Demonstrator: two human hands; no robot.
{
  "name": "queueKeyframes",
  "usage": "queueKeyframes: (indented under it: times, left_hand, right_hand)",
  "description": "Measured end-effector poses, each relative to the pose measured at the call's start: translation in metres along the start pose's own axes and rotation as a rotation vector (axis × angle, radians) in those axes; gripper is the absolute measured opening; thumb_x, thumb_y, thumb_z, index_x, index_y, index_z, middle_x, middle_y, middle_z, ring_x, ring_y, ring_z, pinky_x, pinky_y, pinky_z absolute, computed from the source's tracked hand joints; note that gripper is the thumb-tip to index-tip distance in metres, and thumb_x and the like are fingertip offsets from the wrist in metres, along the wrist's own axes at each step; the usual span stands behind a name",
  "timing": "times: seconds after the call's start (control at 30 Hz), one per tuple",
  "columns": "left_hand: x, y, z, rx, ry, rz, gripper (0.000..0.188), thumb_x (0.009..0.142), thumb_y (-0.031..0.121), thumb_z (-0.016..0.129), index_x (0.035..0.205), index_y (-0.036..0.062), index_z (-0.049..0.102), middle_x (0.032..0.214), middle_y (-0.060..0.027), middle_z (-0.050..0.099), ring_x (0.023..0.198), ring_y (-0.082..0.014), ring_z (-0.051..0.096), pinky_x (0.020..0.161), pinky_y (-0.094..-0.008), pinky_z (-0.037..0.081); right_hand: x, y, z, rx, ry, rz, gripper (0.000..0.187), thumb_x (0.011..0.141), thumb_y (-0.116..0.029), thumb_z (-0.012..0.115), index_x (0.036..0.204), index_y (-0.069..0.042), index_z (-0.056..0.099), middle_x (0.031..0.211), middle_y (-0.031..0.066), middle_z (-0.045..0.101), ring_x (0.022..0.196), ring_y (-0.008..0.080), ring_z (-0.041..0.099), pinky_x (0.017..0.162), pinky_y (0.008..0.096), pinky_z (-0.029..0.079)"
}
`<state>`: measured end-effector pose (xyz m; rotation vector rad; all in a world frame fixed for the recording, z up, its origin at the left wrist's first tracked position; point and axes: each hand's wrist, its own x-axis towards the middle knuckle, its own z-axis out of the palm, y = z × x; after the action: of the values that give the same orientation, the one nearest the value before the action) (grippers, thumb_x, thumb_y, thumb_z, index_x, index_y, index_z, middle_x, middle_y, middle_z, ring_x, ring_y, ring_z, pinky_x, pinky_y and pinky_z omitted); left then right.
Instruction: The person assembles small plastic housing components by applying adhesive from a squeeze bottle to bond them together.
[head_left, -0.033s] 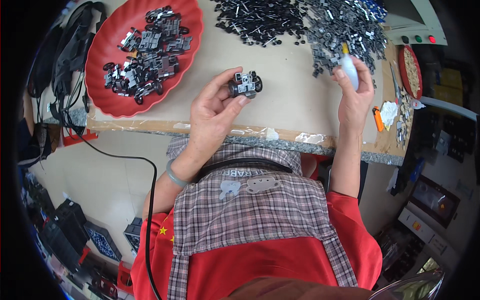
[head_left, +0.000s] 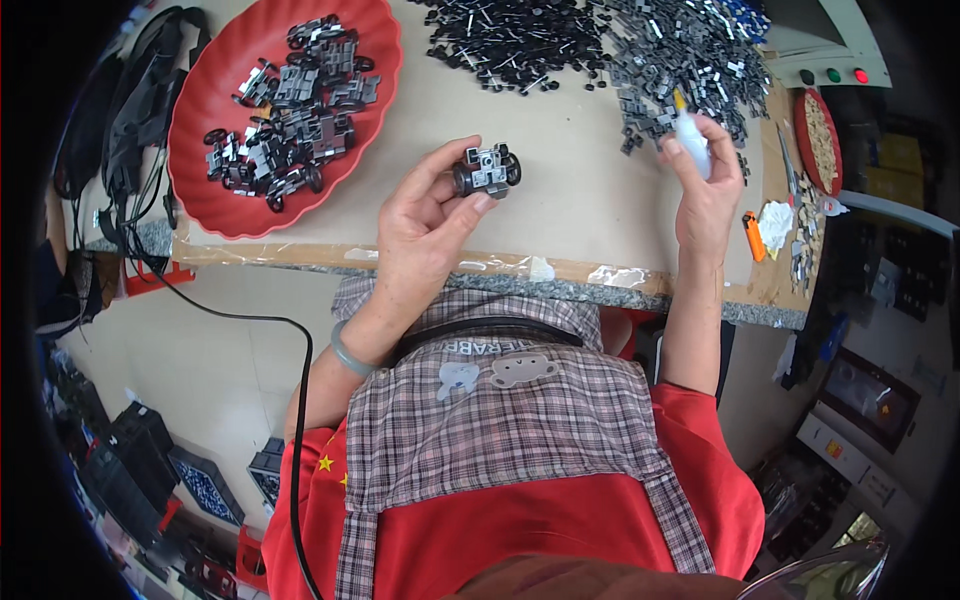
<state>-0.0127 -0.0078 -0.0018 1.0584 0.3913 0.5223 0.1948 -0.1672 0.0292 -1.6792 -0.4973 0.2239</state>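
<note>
My left hand [head_left: 425, 225] pinches a small toy car chassis [head_left: 488, 170], grey and silver with black wheels, above the table. Thumb and fingers grip it at its left and lower sides. Over to the right, my right hand [head_left: 708, 195] is closed around a small white squeeze bottle [head_left: 692, 148] with a yellow tip that points up and slightly left. The bottle is held near a heap of grey plastic parts [head_left: 680, 60] and apart from the chassis. A red scalloped tray [head_left: 215, 205] at the left holds several similar chassis [head_left: 300, 120].
A pile of black wheel-and-axle pieces [head_left: 510, 40] lies at the far middle. On the right are an orange cutter [head_left: 753, 237], crumpled white paper [head_left: 776, 224], tweezers [head_left: 787, 160] and a red dish of small pieces [head_left: 820, 145]. A black cable [head_left: 230, 316] hangs at the left.
The bottle in my right hand tips slightly further left. My left hand keeps the chassis in nearly the same place; the whole view has shifted a little.
</note>
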Motion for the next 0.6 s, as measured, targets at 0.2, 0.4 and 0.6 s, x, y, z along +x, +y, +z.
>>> queueKeyframes:
  times: [0.2,0.4,0.6]
  left_hand:
    - [0.002,-0.002,-0.001,-0.008,-0.02,0.003,0.046,0.086,-0.01,0.057,0.13,-0.0057,0.043,0.112,-0.0144,0.058,0.104,-0.0175,0.059,0.091,-0.0284,0.05]
    - [0.001,-0.005,-0.002,0.062,-0.027,0.042,0.047,0.088,-0.003,0.058,0.132,-0.0059,0.042,0.113,-0.0157,0.06,0.103,-0.0199,0.061,0.09,-0.0326,0.052]
    - [0.001,-0.005,-0.003,0.062,-0.026,0.041,0.047,0.088,-0.003,0.058,0.132,-0.0061,0.042,0.113,-0.0161,0.06,0.104,-0.0202,0.061,0.09,-0.0327,0.052]
  right_hand:
    - [-0.001,0.011,-0.006,-0.473,-0.067,-0.025,0.024,0.078,0.0,0.065,0.101,-0.004,0.059,0.091,0.008,0.059,0.081,0.0118,0.058,0.07,0.0255,0.046]
    - [-0.001,0.002,0.006,-0.827,-0.159,-0.315,0.02,0.078,-0.006,0.067,0.097,0.001,0.066,0.093,0.0126,0.062,0.082,0.0277,0.063,0.073,0.035,0.05]
    - [-0.007,0.001,0.01,-0.895,-0.172,-0.332,0.016,0.079,-0.007,0.067,0.093,0.001,0.065,0.094,0.0126,0.062,0.08,0.0308,0.064,0.073,0.0369,0.05]
